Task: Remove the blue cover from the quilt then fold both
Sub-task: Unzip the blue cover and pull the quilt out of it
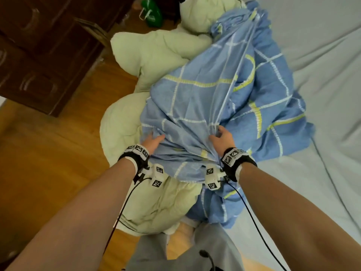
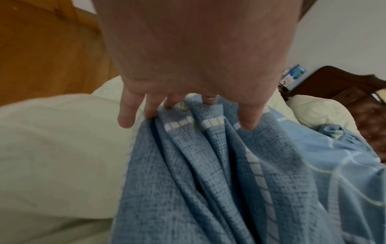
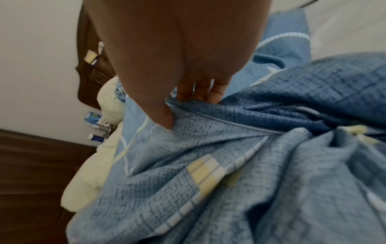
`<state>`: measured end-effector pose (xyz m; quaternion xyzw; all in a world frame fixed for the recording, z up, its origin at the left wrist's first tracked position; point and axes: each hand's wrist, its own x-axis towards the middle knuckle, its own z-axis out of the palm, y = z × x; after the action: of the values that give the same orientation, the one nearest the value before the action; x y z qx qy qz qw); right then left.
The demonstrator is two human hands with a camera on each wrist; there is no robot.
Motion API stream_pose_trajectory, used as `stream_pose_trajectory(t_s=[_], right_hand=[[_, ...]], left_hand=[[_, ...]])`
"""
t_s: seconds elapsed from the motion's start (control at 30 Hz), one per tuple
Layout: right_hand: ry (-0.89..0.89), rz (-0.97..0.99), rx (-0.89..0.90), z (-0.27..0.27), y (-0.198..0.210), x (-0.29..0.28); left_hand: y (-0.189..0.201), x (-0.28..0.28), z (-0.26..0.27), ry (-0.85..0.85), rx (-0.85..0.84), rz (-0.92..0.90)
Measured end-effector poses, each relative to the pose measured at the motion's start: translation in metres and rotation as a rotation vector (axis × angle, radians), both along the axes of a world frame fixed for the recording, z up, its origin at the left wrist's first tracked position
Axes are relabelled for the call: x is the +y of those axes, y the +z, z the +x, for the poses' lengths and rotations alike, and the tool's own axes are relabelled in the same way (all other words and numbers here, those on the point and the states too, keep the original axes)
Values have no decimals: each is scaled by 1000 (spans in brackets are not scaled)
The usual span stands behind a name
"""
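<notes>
Grey-sheeted bed [image 1: 322, 55] beside wood floor [image 1: 48, 153], dark cabinet [image 1: 39, 55]; both hands, left hand [image 1: 154, 141] and right hand [image 1: 221, 138], grasping bunched blue cover [image 1: 205, 98] over pale-green quilt [image 1: 156, 53].

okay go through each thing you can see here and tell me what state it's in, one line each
blue cover: bunched and pulled taut, still partly over the quilt
quilt: mostly pulled out, crumpled, hanging off the bed edge
left hand: fingers gathering a fold of the cover
right hand: gripping a bunch of the cover
bed sheet: spread on the bed, lightly wrinkled
green bag: on the floor
</notes>
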<state>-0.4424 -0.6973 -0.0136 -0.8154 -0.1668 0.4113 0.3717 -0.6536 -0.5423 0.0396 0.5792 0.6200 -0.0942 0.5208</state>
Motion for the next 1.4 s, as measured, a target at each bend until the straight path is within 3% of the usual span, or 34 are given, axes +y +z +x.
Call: stream_pose_trajectory(t_s=[0.1, 0.17, 0.27, 0.37, 0.43, 0.5, 0.6, 0.67, 0.77, 0.87, 0.9, 1.03, 1.23, 1.33, 1.4], right_hand=[[89, 110, -45, -4, 3, -8], [193, 189, -46, -14, 15, -4], [529, 299, -84, -45, 28, 18], [757, 223, -154, -79, 34, 38], [901, 150, -257, -99, 39, 45], [980, 63, -187, -116, 40, 50], [570, 13, 42, -118, 41, 58], [348, -94, -82, -108, 34, 63], [353, -357, -175, -95, 22, 73], [522, -485, -79, -100, 18, 97], [532, -478, -77, -98, 11, 105], [231, -374, -22, -88, -23, 129], [436, -526, -160, -71, -20, 149], [277, -450, -184, -55, -8, 140], [61, -380, -228, -36, 9, 120]], left_hand=[[-6, -9, 20, 178, -171, -312], [-4, -14, 35, 172, -301, -453], [8, -15, 48, 70, -401, -544], [16, 0, 41, 44, -378, -382], [9, 19, 24, -53, -290, -78], [2, 34, -1, -153, -143, 146], [-2, 51, -39, -184, -9, 279], [-5, 63, -58, -195, -29, 255], [-9, 77, -75, -150, -65, 173], [-20, 84, -93, -83, -26, 128], [-24, 85, -98, -62, -5, 109], [-36, 86, -105, 72, -19, 37], [-45, 88, -82, 1, -47, -30], [-48, 85, -60, -58, -27, -25], [-41, 83, -38, -139, 24, 27]])
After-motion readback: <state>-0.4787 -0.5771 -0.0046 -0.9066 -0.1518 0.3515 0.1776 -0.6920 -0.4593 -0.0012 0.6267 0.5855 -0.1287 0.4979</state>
